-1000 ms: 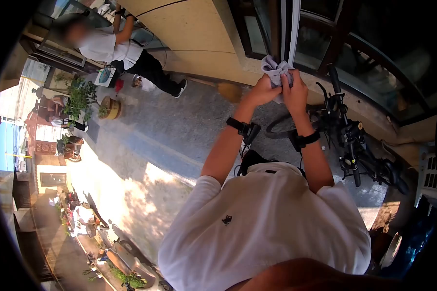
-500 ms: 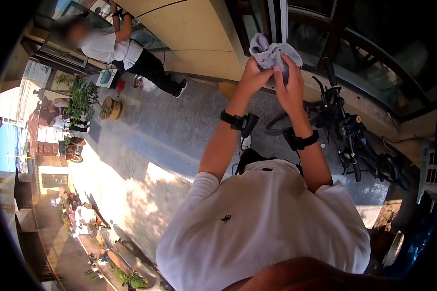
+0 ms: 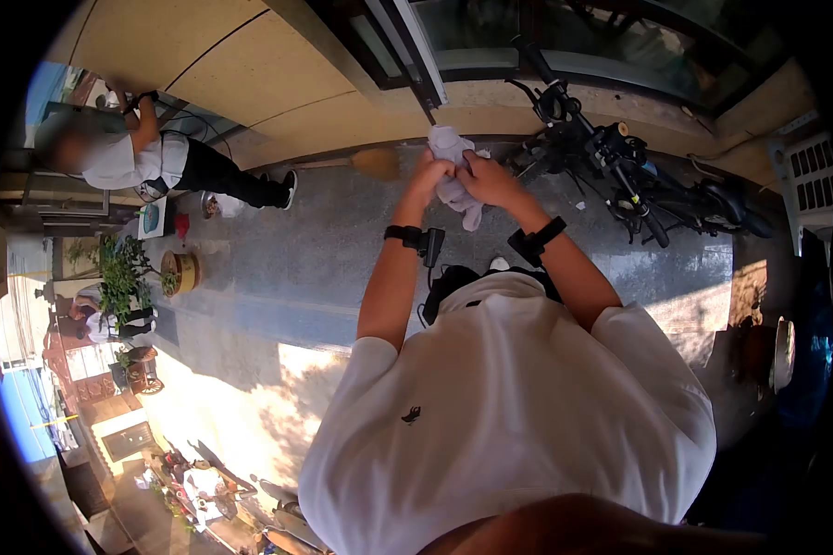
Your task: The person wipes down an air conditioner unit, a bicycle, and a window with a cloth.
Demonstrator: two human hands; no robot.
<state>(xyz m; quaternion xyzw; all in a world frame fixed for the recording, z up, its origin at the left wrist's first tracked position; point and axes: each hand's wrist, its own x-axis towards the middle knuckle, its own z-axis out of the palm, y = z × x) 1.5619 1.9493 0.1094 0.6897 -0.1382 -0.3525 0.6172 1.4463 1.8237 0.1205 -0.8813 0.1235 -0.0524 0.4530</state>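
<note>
A pale grey-lilac cloth [image 3: 451, 145] hangs bunched between my two hands, its lower end dangling above the pavement. My left hand [image 3: 428, 176] is closed on its left side. On the other side my right hand [image 3: 488, 179] grips it too, with the fingertips of both hands almost meeting at the middle. Each wrist wears a black band with a small device. Beyond the cloth are the wall base and the lower part of a window frame [image 3: 421, 55].
A black bicycle [image 3: 634, 176] leans by the wall to my right. A broom [image 3: 376, 165] lies along the wall at left. Farther left, a person [image 3: 148, 157] in a white shirt works at a window, near a potted plant [image 3: 181, 271]. An outdoor unit [image 3: 810, 173] stands far right.
My hands have drawn down and left from the window frame, bringing the cloth with them. The cloth now hangs longer. My view has shifted, showing more of the bicycle and the broom.
</note>
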